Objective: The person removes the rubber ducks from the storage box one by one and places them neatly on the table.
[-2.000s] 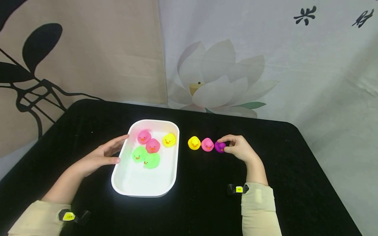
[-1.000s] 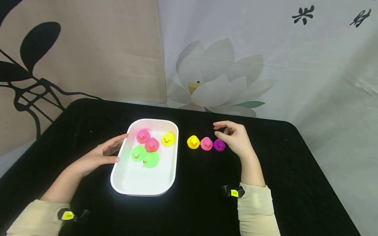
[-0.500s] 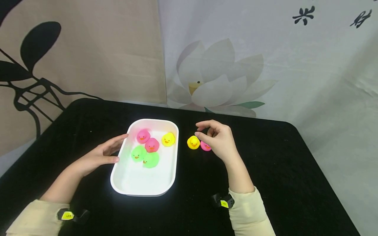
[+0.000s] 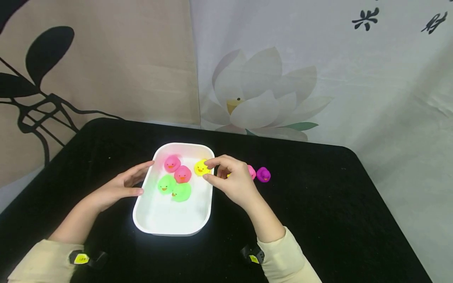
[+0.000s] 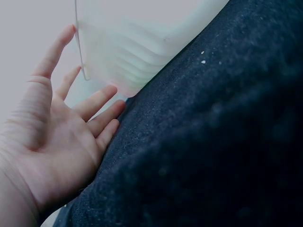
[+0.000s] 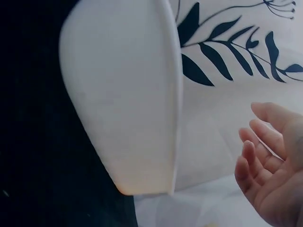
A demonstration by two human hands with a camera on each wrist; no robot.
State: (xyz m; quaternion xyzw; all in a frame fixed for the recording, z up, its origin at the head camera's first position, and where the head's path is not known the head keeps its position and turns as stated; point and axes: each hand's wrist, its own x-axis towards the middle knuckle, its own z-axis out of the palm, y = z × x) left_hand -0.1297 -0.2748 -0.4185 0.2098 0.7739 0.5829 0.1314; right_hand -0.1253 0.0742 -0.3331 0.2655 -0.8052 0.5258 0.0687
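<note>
A white tray [image 4: 173,220] holds two pink rubber ducks [image 4: 172,163], two green rubber ducks [image 4: 181,192] and one yellow rubber duck [image 4: 200,168]. My left hand [image 4: 116,186] has thumb and fingertips at the tray's left rim; in the left wrist view its fingers [image 5: 97,101] are spread beside the tray wall [image 5: 142,42]. Over the right rim reaches my right hand [image 4: 233,181], thumb and forefinger apart right beside the yellow duck. Its relaxed fingers hold nothing in the right wrist view, where the tray side [image 6: 123,94] shows.
Right of the tray, a purple rubber duck [image 4: 263,175] and a pink rubber duck [image 4: 252,171] stand in a row on the black-covered table [image 4: 336,220]. Another yellow duck there is mostly hidden behind my right hand. A printed curtain [image 4: 255,90] hangs behind the table.
My right hand has let go of the purple duck, lifted, and moved left across the row to the tray's yellow duck. The left hand stays at the rim.
</note>
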